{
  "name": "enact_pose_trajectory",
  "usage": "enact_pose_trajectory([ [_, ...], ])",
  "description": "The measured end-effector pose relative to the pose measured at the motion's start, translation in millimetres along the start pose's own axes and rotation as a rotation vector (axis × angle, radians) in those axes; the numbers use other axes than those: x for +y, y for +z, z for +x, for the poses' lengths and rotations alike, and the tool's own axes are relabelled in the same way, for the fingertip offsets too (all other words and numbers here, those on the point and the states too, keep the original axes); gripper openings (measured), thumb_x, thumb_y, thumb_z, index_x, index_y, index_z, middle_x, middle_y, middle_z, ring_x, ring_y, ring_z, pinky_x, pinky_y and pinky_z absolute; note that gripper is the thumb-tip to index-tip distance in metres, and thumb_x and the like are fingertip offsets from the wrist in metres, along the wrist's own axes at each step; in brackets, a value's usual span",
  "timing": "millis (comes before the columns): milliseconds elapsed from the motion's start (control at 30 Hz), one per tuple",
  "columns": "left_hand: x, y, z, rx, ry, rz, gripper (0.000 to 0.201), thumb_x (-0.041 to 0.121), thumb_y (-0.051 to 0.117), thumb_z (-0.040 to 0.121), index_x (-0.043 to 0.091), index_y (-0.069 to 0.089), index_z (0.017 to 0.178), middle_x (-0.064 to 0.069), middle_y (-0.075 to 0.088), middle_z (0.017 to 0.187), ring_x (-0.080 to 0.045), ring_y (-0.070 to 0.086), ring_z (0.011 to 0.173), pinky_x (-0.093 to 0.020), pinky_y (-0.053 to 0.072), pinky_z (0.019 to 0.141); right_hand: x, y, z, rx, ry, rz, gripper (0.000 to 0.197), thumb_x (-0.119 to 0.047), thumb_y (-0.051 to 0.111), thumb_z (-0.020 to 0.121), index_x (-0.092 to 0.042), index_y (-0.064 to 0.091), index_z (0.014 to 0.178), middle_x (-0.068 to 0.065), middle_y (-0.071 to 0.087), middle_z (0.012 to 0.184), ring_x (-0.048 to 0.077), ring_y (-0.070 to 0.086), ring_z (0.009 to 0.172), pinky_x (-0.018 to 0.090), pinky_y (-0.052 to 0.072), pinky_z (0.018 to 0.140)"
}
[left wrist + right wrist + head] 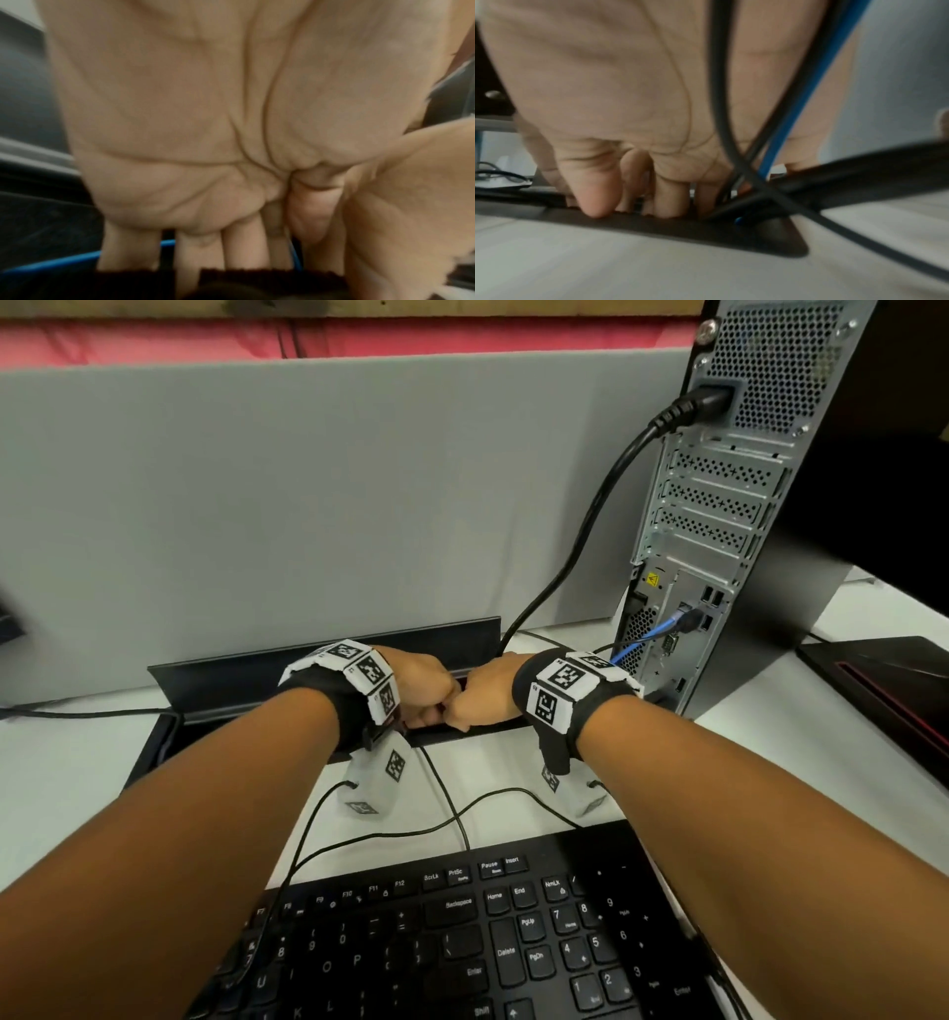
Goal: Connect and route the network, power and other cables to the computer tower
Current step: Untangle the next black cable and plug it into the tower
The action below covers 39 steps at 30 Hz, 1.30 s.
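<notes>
The computer tower (719, 516) stands at the right with its rear panel facing me. A thick black power cable (580, 541) is plugged in near its top and drops to the open desk cable slot (328, 654). A blue network cable (652, 634) is plugged in lower down and runs behind my right wrist. My left hand (426, 695) and right hand (482, 695) sit knuckle to knuckle, fingers dipped into the slot. In the right wrist view the fingers (672, 194) point straight down, with the black cable (718, 81) and blue cable (808, 91) crossing before the palm. A blue cable (51, 261) passes behind my left fingers, whose tips are hidden.
A black keyboard (462, 932) lies close in front, with thin black wires (447, 793) looping across the white desk between it and the slot. A grey partition (308, 495) closes off the back. A flat black device with a red stripe (883, 690) lies right of the tower.
</notes>
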State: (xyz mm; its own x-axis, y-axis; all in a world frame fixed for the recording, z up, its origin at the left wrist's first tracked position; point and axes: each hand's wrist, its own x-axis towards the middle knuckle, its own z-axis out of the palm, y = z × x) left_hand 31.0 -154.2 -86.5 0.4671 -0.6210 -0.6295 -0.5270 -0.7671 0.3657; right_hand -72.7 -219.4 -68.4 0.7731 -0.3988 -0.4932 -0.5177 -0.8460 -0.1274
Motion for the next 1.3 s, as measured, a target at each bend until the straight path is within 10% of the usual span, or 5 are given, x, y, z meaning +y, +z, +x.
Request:
enact_pose_trajectory([
  [167,2.9,6.3,-13.7,0.009,0.07,0.073,0.02,0.01,0.052,0.094,0.008,0.052,0.074,-0.012,0.05,0.069,-0.021,0.043,0.058,-0.027,0.041,0.052,-8.4,5.1,-7.3,-0.062,0.038,0.131,0.057,-0.026,0.053,0.1,-0.01,0.036,0.152,0.02,0.036,0.154,0.028,0.037,0.139,0.025,0.029,0.087],
  [333,-4.8,14.3,-21.1,-0.04,0.109,0.035,0.042,0.0,0.053,0.09,0.01,0.057,0.131,-0.015,0.059,0.128,-0.031,0.055,0.121,-0.044,0.042,0.109,-18.6,9.1,-14.4,-0.094,0.076,0.187,0.066,-0.028,0.054,0.099,-0.003,0.027,0.154,0.024,0.028,0.157,0.031,0.031,0.143,0.031,0.033,0.103],
  [467,-5.5,16.8,-28.1,-0.033,0.103,0.085,0.049,0.002,0.051,0.094,0.01,0.047,0.143,-0.014,0.05,0.144,-0.031,0.046,0.133,-0.043,0.035,0.114,-23.5,9.4,-18.8,-0.167,0.044,0.191,0.069,-0.026,0.05,0.102,0.001,0.016,0.156,0.023,0.017,0.163,0.031,0.021,0.15,0.036,0.022,0.117],
  [833,-18.2,5.3,-40.8,0.177,0.09,-0.092,0.022,0.027,0.053,0.096,0.02,0.069,0.11,-0.001,0.074,0.104,-0.02,0.067,0.096,-0.027,0.047,0.071,-17.7,-14.4,-23.3,0.174,-0.044,-0.24,0.009,-0.019,0.056,0.093,-0.015,0.063,0.09,0.004,0.063,0.089,0.023,0.062,0.084,0.037,0.057,0.083],
  [1300,0.8,9.5,-116.4,0.512,0.477,0.03,0.018,0.014,0.058,0.085,0.019,0.075,0.088,-0.001,0.073,0.087,-0.02,0.066,0.092,-0.039,0.053,0.092,-7.7,-7.4,-93.3,0.357,-0.221,-0.063,0.02,-0.021,0.058,0.095,-0.017,0.059,0.075,0.002,0.061,0.075,0.024,0.061,0.078,0.033,0.049,0.067],
])
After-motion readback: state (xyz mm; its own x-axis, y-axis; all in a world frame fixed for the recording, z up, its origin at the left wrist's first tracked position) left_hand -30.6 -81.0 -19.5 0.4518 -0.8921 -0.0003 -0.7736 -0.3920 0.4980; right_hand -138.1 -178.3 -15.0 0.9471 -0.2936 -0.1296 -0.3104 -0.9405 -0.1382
